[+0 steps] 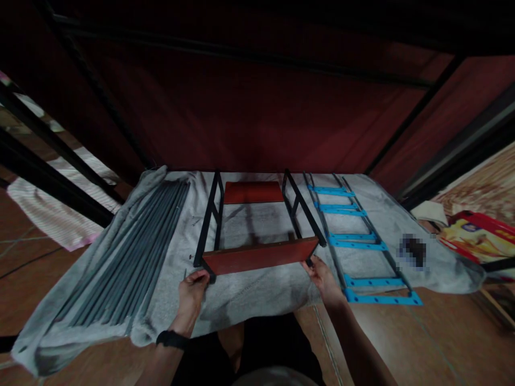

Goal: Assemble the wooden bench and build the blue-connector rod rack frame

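Note:
A small rack [257, 225] with two black metal side frames and two reddish-brown wooden boards stands on a grey cloth [249, 295] on the floor. My left hand [192, 292] grips the near left corner of the front board [259, 256]. At the near right corner, my right hand [324, 276] holds the board's end where it meets the black frame. The far board [252, 192] sits between the frames at the back.
A bundle of several grey metal rods [132, 257] lies on the cloth at left. A black frame with blue plastic cross-pieces [354, 241] lies at right. Dark bed-frame bars [52, 155] cross at left. A colourful package [478, 236] sits far right.

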Motion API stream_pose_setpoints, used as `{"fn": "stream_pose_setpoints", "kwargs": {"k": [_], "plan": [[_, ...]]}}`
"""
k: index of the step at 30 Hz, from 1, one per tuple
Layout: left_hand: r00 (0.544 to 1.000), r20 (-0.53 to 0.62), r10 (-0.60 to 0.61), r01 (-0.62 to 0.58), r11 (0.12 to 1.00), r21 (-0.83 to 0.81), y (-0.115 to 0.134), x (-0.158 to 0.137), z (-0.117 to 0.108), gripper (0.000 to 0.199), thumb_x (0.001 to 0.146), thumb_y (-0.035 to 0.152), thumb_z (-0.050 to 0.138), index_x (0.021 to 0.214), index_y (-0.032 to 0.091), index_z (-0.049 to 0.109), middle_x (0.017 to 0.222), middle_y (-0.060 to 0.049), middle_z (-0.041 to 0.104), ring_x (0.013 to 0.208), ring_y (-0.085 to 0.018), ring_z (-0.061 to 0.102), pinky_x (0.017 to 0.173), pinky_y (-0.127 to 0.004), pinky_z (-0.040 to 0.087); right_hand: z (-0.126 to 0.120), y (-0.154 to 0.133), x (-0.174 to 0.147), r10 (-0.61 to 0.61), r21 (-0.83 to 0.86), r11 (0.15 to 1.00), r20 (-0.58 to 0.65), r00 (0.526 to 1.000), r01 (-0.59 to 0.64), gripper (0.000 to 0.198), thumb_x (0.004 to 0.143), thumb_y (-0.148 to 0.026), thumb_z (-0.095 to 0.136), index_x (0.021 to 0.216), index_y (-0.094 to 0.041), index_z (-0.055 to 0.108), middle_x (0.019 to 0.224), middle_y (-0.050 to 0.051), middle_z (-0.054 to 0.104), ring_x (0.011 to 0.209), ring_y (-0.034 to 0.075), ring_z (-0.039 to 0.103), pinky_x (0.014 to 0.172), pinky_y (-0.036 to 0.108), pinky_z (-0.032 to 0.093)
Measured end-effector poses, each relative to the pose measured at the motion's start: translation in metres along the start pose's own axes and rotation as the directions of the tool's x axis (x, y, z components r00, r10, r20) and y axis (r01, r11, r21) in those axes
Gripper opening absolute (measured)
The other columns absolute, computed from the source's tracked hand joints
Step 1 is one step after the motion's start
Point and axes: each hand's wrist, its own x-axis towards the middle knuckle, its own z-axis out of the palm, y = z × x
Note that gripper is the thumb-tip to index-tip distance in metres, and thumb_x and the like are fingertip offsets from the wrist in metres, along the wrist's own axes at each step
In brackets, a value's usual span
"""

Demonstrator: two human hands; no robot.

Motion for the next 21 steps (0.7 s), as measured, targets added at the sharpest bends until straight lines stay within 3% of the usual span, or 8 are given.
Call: {"fn": "stream_pose_setpoints", "kwargs": {"k": [7,14,21], "plan": [[0.997,0.028,0.069,-0.069,0.998,-0.001,0.000,-0.008,0.000,0.015,0.050,0.026,0.071,0.060,0.018,0.064,0.060,0.000,0.062,0.061,-0.015,0.054,0.063,-0.028,0.047,-0.003,0.002,0.002,0.026,0.024,0.999,0.015,1.000,-0.026,0.032,0.057,-0.041,0.084,0.076,-0.022,0.066,0.087,0.001,0.073,0.090,0.021,0.067,0.086,0.042,0.057],[0.973,0.104,0.204,-0.214,0.972,0.093,-0.011,-0.008,-0.004,0.018,0.061,0.034,0.068,0.071,0.019,0.064,0.070,0.000,0.065,0.069,-0.016,0.057,0.072,-0.030,0.045,0.000,0.001,0.004,0.083,-0.044,0.996,-0.002,0.997,-0.083,0.035,0.054,-0.040,0.083,0.078,-0.022,0.064,0.077,0.001,0.073,0.069,0.019,0.069,0.071,0.036,0.059],[0.967,0.120,0.227,-0.240,0.965,0.107,-0.008,-0.008,-0.005,0.012,0.065,0.029,0.064,0.073,0.021,0.061,0.071,0.000,0.063,0.071,-0.017,0.057,0.072,-0.029,0.044,0.005,-0.010,-0.007,0.064,-0.121,0.990,-0.026,0.998,-0.066,0.039,0.047,-0.041,0.086,0.072,-0.023,0.061,0.070,-0.002,0.072,0.062,0.018,0.068,0.070,0.037,0.061]]}}
